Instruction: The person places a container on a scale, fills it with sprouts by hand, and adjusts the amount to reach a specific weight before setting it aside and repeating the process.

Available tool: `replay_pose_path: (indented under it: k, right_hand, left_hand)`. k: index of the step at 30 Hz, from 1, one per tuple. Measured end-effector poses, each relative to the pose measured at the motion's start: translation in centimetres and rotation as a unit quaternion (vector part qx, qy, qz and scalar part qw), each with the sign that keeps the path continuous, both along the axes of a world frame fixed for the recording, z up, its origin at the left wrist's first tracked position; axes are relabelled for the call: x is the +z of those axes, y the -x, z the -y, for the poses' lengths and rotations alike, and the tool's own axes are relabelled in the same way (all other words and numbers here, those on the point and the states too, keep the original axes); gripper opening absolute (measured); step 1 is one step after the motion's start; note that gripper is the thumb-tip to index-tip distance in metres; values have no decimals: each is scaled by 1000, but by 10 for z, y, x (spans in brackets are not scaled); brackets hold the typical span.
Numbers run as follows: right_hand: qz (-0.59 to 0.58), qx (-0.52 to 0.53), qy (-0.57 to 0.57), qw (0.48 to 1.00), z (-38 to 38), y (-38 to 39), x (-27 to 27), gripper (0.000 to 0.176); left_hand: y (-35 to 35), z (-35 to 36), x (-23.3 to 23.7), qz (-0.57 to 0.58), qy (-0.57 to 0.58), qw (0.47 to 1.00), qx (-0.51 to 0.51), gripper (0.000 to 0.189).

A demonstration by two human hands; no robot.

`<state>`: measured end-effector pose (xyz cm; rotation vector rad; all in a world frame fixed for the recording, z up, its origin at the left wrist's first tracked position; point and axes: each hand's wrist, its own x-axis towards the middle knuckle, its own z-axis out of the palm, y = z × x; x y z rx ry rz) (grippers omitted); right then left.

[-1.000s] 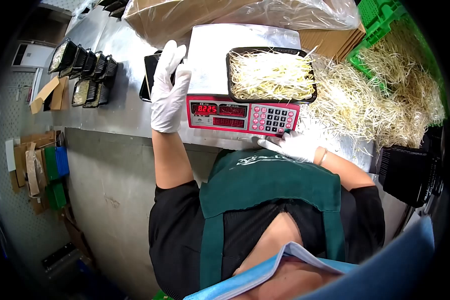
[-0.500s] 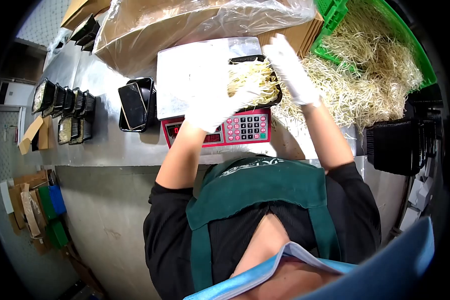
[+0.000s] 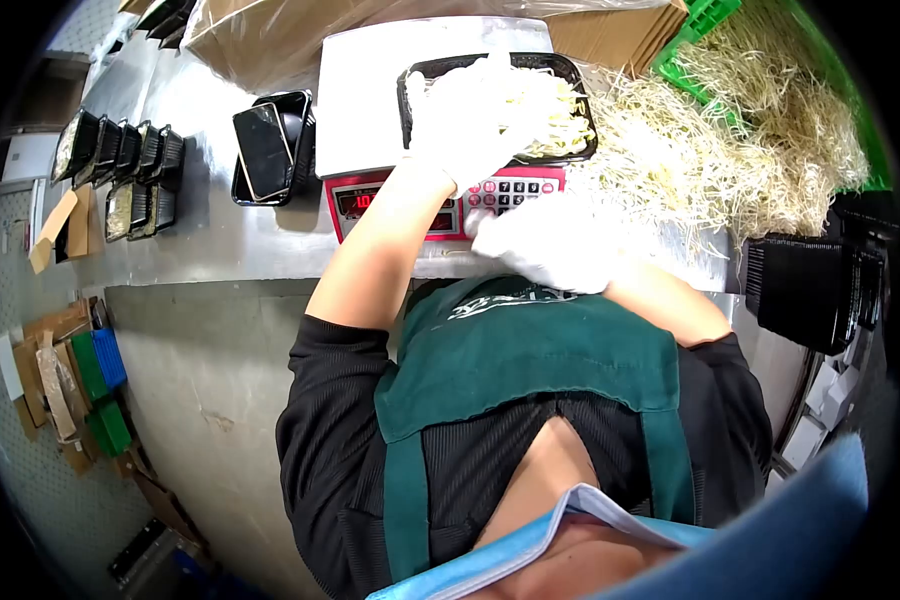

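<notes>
The tray sprouts (image 3: 562, 112) lie under and beside the left grip (image 3: 485, 105), too washed-out to tell whether spread or pinching.

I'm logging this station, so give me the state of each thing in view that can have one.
Digital scale: on, red display lit.
Black tray on the scale: open, holding bean sprouts.
Smartphone: screen dark.
Left hand: gloved, over those sprouts.
Right hand: gloved, blurred, at the scale's front.
Loose sprouts: heaped on the table.
Stacking trays at far right: stacked.
Green crate: holding sprouts.
</notes>
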<state>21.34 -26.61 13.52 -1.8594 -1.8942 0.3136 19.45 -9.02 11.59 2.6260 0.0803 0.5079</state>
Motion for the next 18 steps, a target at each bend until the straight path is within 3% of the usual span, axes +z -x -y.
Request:
replay_pose_path:
  k: [1,2,3,4,5,8,10,12,13,14,15,16,17,18]
  right_hand:
    - [-61,55,117,990,-3,7,-21,27]
    - [69,56,173,981,-5,20,-43,26]
    - [-10,31,123,992,-2,25,-78,27]
    - [-181,18,144,973,-9,31,-102,25]
    - [60,43,95,993,-5,34,-104,23]
    - [101,6,166,981,-7,34,-114,20]
    - [83,45,180,979,10,23,-114,17]
    - [-16,-38,211,977,53,4,-101,16]
    - [-106,-61,17,992,82,-6,-118,16]
    - [54,-113,119,985,102,-11,-98,16]
    - [85,-139,148,976,118,-21,-105,16]
    - [-63,-238,151,957,134,-32,-112,16]
    - [92,-259,112,955,138,-50,-114,16]
    - [112,-329,200,916,130,-63,-78,8]
  left_hand:
    - [1,2,7,-13,-4,1000,3,77]
    - [2,3,12,-24,-8,1000,4,77]
    - [4,4,14,-21,-7,1000,-5,77]
    - [5,3,17,-36,12,999,-15,76]
    - [4,4,21,-47,30,998,-26,75]
    - [4,6,20,-104,-10,994,26,75]
    - [5,7,24,-132,-36,990,38,76]
    - [5,5,20,-130,-18,990,44,76]
    - [6,6,20,-127,-17,991,41,76]
    - [5,7,21,-135,-22,989,50,77]
    - [5,8,21,-145,-26,987,60,78]
    - [5,8,18,-128,-24,990,58,78]
    - [5,7,16,-128,-25,990,56,78]
    - [5,6,15,-104,12,994,36,78]
